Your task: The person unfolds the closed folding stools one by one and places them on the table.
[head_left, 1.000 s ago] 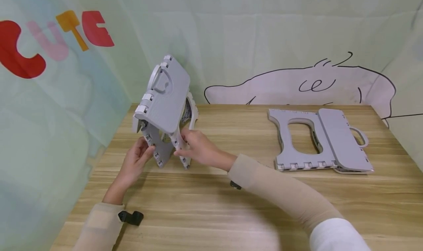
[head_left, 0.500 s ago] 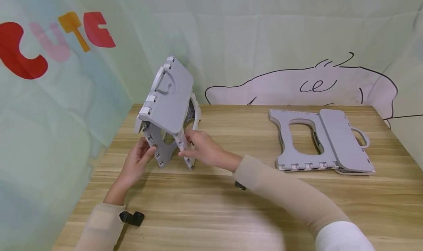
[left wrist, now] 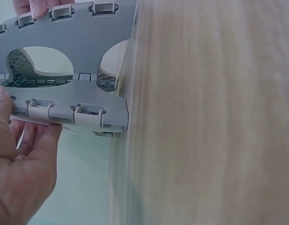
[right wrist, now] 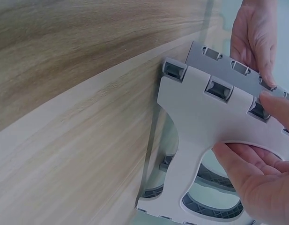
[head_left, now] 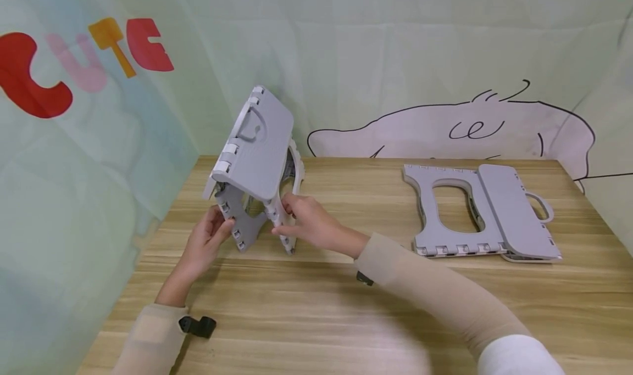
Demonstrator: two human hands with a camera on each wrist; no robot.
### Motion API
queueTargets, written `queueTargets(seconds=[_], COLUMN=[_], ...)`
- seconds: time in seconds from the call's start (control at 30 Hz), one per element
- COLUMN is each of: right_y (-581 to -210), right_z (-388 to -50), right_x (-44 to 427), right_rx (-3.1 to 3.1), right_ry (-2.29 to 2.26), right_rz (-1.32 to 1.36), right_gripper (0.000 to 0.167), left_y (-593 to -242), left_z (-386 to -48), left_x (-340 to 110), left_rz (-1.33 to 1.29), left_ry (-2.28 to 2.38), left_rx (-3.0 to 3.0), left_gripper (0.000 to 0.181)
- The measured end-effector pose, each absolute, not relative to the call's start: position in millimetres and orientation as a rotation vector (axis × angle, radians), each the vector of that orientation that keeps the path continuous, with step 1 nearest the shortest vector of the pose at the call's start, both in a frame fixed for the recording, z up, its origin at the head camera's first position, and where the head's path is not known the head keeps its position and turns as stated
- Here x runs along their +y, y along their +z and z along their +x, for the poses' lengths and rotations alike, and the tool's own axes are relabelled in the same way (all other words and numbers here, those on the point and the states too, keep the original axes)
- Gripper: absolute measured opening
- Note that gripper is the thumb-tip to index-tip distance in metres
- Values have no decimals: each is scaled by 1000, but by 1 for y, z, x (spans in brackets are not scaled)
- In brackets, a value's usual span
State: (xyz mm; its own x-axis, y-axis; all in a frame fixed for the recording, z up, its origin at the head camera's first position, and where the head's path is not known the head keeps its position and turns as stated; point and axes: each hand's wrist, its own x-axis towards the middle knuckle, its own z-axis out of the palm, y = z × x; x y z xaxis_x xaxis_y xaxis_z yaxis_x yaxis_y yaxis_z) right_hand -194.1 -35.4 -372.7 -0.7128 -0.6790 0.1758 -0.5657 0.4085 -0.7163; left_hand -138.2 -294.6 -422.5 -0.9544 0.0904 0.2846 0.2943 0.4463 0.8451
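A partly unfolded grey plastic folding step stool (head_left: pixel 264 155) stands on the left of the wooden table, its hinged top slanting and its leg panels spread apart. My left hand (head_left: pixel 200 246) grips the front edge of the left leg panel, thumb on one face and fingers on the other, also plain in the left wrist view. The right leg panel (right wrist: pixel 196 108) is held by my right hand (head_left: pixel 314 227), with the thumb at its hinged edge and the fingers curled into the cut-out. In the head view, the stool's top hides part of the legs.
A second grey folding stool (head_left: pixel 519 210) lies flat on the right of the table (head_left: pixel 296 314), its carry handle (head_left: pixel 541 205) pointing right. Behind and to the left hangs a printed cloth backdrop (head_left: pixel 346 62), close to the upright stool.
The right hand has moved slightly to the right with the right leg panel, widening the gap between the legs. The stool's two top halves have flattened a little. The left hand stays nearly still.
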Motion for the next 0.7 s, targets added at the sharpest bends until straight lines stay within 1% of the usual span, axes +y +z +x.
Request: queueTargets(seconds=[0.7], right_y=[-376], right_z=[-195], right_x=[-25], right_rx=[2518], right_ry=[-1186], right_rz=[-1143], right_gripper=[33], left_y=[-423], left_z=[-139], left_x=[-293], left_rz=[-374], left_ry=[-1564], left_rx=[-2467], left_gripper=[34])
